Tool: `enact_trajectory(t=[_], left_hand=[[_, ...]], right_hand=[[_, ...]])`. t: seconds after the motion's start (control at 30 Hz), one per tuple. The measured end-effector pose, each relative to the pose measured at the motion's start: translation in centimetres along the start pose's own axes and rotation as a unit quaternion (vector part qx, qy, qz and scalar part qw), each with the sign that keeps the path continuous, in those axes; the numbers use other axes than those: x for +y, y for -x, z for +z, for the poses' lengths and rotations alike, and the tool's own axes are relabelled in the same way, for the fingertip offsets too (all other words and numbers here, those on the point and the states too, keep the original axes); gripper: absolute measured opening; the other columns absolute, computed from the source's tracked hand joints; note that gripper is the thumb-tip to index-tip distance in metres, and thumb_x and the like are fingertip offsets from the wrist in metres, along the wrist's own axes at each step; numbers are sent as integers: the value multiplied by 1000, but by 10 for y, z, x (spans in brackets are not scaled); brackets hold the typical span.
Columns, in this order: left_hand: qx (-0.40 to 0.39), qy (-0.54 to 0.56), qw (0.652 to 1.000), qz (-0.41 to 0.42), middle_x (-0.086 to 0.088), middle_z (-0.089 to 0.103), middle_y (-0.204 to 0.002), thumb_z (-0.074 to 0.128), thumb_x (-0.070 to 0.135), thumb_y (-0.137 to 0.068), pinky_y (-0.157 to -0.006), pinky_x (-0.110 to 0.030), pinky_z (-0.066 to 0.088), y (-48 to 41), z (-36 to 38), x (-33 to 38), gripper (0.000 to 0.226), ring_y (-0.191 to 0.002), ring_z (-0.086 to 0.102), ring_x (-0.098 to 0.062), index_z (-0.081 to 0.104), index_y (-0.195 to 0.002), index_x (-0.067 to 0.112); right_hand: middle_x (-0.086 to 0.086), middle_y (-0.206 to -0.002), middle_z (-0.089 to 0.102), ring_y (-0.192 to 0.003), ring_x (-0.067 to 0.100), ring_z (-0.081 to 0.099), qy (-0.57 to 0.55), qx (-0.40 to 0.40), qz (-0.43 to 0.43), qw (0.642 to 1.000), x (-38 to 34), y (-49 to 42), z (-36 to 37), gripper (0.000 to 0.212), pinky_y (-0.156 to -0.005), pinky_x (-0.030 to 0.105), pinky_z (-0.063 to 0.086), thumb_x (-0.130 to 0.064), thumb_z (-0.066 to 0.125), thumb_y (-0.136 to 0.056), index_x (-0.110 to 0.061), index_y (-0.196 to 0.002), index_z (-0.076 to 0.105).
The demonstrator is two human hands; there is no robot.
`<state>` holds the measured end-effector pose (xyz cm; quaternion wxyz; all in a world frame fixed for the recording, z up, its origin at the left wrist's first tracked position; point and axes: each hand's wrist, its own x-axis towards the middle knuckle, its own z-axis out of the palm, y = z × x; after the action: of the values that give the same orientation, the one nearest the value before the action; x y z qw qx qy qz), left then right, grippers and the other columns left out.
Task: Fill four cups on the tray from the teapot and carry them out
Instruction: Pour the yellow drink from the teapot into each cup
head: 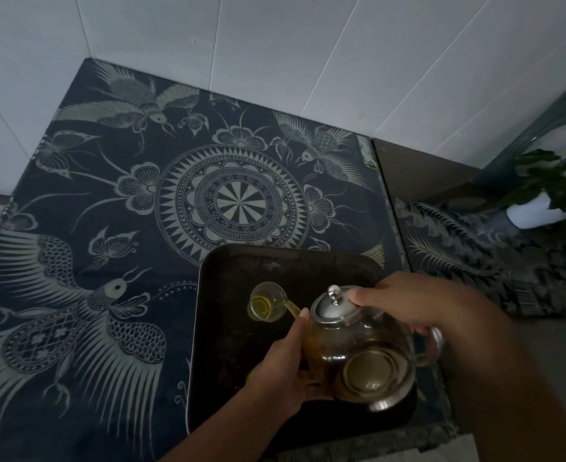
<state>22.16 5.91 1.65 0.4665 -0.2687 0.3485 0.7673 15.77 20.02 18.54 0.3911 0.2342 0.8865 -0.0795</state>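
You have one tray [228, 361], dark with rounded corners, lying on the desk [108, 195], which is covered by a dark cloth printed with birds, butterflies and a round medallion. Over the tray there is one glass teapot [358, 355] and one small glass cup [266, 301]; that is the only cup that shows clearly.

The cup stands on the tray's far left part. The teapot is above the near right part of the tray, tilted with its spout towards the cup, and a thin stream of yellow tea [291, 308] runs from the spout into the cup, which already holds a little yellow tea. The teapot has one metal lid [331, 305] with a round knob, still seated.

Both your hands are on the teapot. Your left hand [281, 371] grips its body from the left side, over the tray's near middle: the fingers curl under the glass and the thumb [303, 316] lies up along the side just below the spout. Your right hand [418, 305] comes in over the tray's right edge; one fingertip [356, 297] presses on the lid, and the rest of the fingers close around the glass handle [433, 345], which shows beneath your wrist.

Well apart from the tray, to its far right, one green plant [548, 185] stands in a white pot [535, 213].
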Motion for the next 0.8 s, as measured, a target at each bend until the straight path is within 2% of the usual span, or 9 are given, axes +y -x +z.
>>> enact_trajectory(t=[0.1,0.2,0.23,0.37,0.53,0.8], left_hand=[[-3,2,1000,0,-14,79,-118,61,70,-84,-92,-68,57,0,-1,0,63,-106,76,-41,75,-124,22],[-7,-2,1000,5,-13,81,-113,55,69,-91,-95,-66,56,0,-1,-1,58,-106,76,-40,78,-118,22],[-6,-2,1000,6,-12,81,-112,54,68,-92,-96,-66,56,1,-1,-1,57,-106,76,-39,79,-116,23],[-11,-4,1000,9,-12,80,-114,54,69,-92,-94,-64,58,1,-2,-1,59,-106,76,-40,77,-120,23],[-11,6,1000,10,-12,80,-115,56,67,-91,-93,-68,57,1,-1,-1,56,-107,75,-41,78,-119,24],[-15,1,1000,9,-14,78,-120,55,69,-90,-95,-67,56,1,-2,-1,60,-108,75,-42,77,-121,23]], right_hand=[[1,-72,69,-60,18,63,-2,-1,-2,1000,-3,0,0,59,-59,26,46,-76,50,-83,-21,-89,72],[-6,-46,62,-53,15,60,3,6,-1,1000,-5,2,0,58,-56,26,44,-75,49,-84,-22,-87,73],[-7,-44,60,-52,14,59,4,8,-2,1000,-5,2,0,57,-55,25,43,-74,50,-85,-23,-87,73],[-3,-58,64,-53,16,60,0,8,-4,1000,-5,1,1,58,-58,26,44,-75,50,-84,-22,-84,73],[-5,-41,58,-47,16,56,4,5,-5,1000,-5,0,-1,63,-57,27,43,-77,50,-82,-18,-83,74],[1,-55,61,-48,16,57,11,7,-5,1000,-4,-2,0,63,-55,26,43,-76,50,-83,-18,-84,73]])
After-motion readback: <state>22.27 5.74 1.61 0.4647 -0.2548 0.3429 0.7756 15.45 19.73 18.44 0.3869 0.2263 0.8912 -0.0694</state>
